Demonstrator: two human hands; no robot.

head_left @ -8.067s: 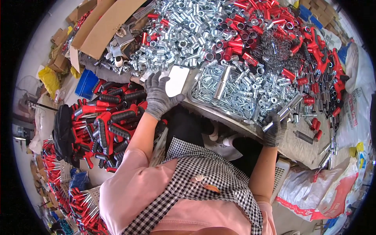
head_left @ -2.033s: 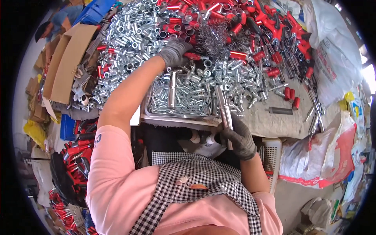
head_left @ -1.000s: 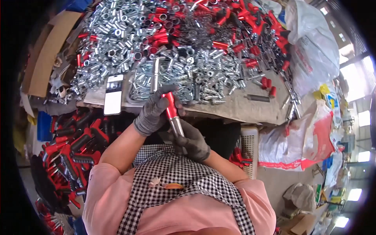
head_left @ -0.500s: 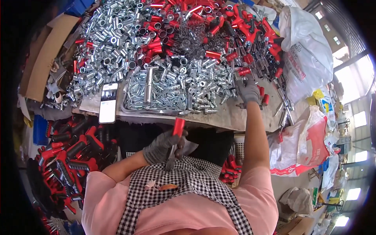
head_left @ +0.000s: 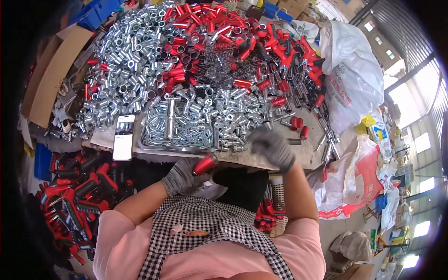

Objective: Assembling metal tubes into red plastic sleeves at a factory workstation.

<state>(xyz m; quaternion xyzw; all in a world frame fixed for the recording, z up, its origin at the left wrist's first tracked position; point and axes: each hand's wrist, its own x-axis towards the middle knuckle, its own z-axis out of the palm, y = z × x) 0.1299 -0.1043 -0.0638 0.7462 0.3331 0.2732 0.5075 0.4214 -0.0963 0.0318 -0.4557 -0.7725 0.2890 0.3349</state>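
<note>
Left hand [head_left: 182,178], grey-gloved: is gripping a red cylinder [head_left: 205,164], fingers wrapping its side; the cylinder is tilting up to the right, just off the front edge of the worktop [head_left: 305,156]. Right hand [head_left: 274,148], grey-gloved: is hanging over that front edge with fingers curling; whether it is pinching anything, one cannot tell. Dark rod [head_left: 294,141]: is lying just beside the right hand. Red sleeves [head_left: 299,124], a small group: are resting beyond the rod. Tray [head_left: 186,150]: is holding small silver pins [head_left: 154,128], a silver tube [head_left: 170,119] lying across them. Phone [head_left: 123,144]: is lying left of the tray, screen glowing. Silver collars [head_left: 126,65]: are heaping up behind phone and tray.
</note>
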